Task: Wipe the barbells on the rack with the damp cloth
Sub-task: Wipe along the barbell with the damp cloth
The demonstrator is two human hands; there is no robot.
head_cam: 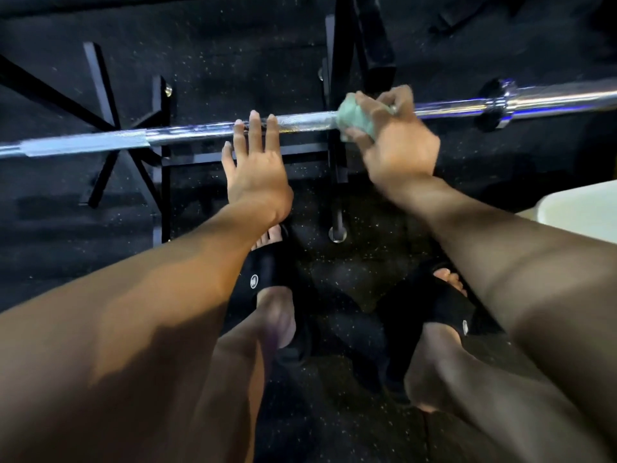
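A chrome barbell (187,133) runs across the view from lower left to upper right, lying on a black rack (165,155). My right hand (397,142) grips a pale green cloth (350,120) wrapped round the bar near its middle. To the left of the cloth, my left hand (255,162) lies flat with straight fingers laid over the bar. The bar's collar and sleeve (500,101) stick out to the right of my right hand.
Black rack posts and braces (340,61) stand behind and below the bar. The floor is dark speckled rubber (233,55). My feet in black slides (263,279) stand just in front of the rack. A pale container edge (581,208) shows at the right.
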